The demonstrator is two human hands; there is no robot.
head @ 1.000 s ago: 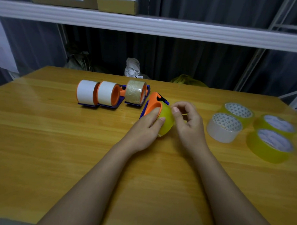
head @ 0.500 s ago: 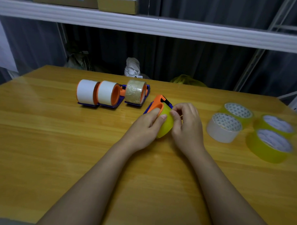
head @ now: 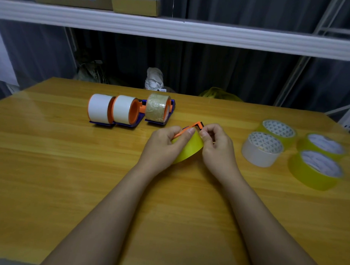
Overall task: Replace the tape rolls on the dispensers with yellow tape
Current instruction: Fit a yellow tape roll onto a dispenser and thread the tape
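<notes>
**One dispenser on yellow, three still to change**

Nearest to me, both forearms reach out over the bench and meet at a single dispenser with an orange frame, held just above the wood. The left hand curls its fingers round the frame and the yellow roll mounted on it; the right hand has its fingers bent in a pinch at the top edge of the roll, near the dark tip of the frame — whether it has the tape's loose end I cannot tell. I judge this to be the threading step on the first dispenser: the yellow roll is seated, the end not yet led through.

To the right lie the loose rolls, flat on the bench: three spare yellow rolls and one white roll, which I take to be the one taken off.

Further back stand three dispensers in a row, none yet changed — two carry white tape and one carries brownish clear tape.

So the count is four dispensers, four yellow rolls, one loose white roll. By my reckoning, three swaps remain, and three yellow rolls wait for them.

Beyond the bench, a shelf holds cardboard boxes.
</notes>
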